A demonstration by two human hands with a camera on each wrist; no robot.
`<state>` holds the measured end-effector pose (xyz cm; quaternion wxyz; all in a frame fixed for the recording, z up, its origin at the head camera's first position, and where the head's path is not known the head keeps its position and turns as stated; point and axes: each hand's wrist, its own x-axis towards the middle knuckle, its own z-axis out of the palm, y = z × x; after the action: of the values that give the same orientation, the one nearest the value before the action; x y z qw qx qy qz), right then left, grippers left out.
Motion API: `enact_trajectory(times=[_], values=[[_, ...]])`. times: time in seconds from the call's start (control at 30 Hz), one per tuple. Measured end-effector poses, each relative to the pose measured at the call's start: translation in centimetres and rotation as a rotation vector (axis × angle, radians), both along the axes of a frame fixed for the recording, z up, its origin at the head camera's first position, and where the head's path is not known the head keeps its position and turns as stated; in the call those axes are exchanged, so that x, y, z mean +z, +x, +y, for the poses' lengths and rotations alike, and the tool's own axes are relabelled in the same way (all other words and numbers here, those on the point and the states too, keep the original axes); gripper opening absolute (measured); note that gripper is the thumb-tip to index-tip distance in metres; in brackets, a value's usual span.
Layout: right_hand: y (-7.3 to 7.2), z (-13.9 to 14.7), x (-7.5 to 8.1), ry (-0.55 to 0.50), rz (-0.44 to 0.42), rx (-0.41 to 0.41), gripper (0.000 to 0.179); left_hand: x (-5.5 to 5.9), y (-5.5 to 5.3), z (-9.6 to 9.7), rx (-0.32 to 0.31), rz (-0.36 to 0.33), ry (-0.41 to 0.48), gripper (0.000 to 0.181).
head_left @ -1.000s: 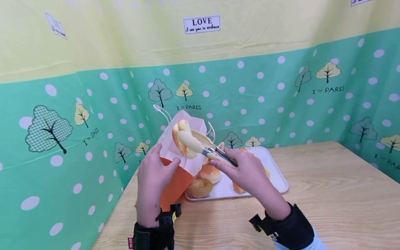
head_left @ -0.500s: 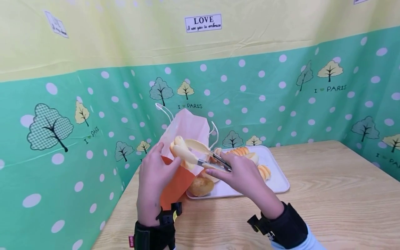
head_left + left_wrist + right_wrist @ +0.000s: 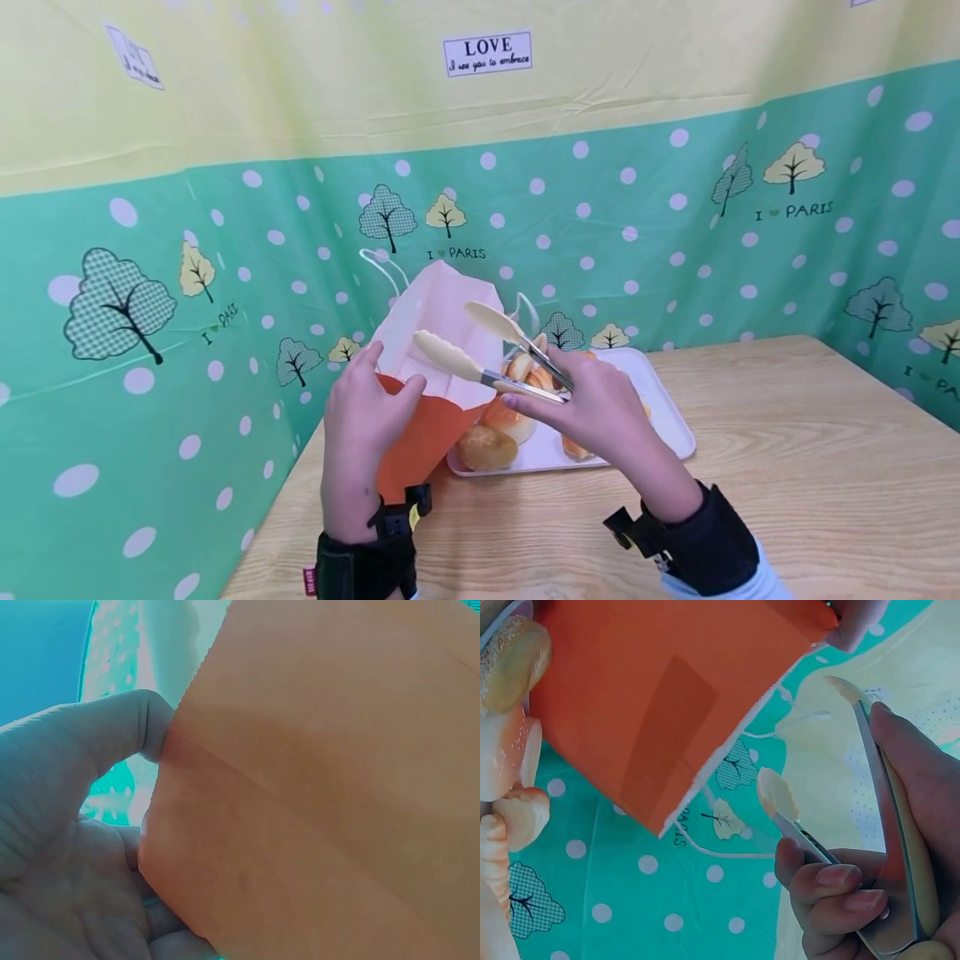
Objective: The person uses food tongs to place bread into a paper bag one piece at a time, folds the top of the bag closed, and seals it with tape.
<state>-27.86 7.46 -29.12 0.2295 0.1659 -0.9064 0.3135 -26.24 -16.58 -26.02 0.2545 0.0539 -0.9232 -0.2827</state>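
My left hand (image 3: 367,425) grips the rim of an orange paper bag (image 3: 423,446), which leans with its white-lined mouth facing up and toward me. In the left wrist view the thumb hooks over the edge of the bag (image 3: 300,787); part of the other fingers is hidden behind the paper. My right hand (image 3: 592,404) holds a pair of tongs (image 3: 450,357), metal with cream tips, in front of the bag mouth. The two tips are spread apart with nothing between them. The inside bottom of the bag is hidden from view.
Behind and right of the bag, a white tray (image 3: 671,425) bears several bread rolls, among them a plain brown bun (image 3: 486,448). White string handles (image 3: 531,308) stand out from the bag. A wooden table (image 3: 795,467) extends to the right, with a patterned curtain (image 3: 637,225) behind.
The bread roll held in the tongs went down into the bag mouth and is out of sight. The tongs spread and rose a little to the right. My left hand stayed at the rim.
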Motion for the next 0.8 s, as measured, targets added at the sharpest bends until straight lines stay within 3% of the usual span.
enact_trajectory(times=[0.2,0.47,0.63,0.8], values=[[0.3,1.7,1.1,-0.023,0.015,-0.033,0.095,0.2,0.4,-0.4,0.021,0.025,0.019,0.07],[0.0,5.3,2.5,-0.038,0.041,-0.103,0.086,0.5,1.0,-1.6,0.059,0.007,0.062,0.07],[-0.8,7.7,2.3,0.074,0.017,-0.203,0.092,0.4,1.0,-2.1,0.069,0.018,0.051,0.069],[-1.7,9.7,1.3,0.226,-0.122,-0.298,0.109,0.4,0.9,-2.2,0.072,0.034,0.035,0.068]])
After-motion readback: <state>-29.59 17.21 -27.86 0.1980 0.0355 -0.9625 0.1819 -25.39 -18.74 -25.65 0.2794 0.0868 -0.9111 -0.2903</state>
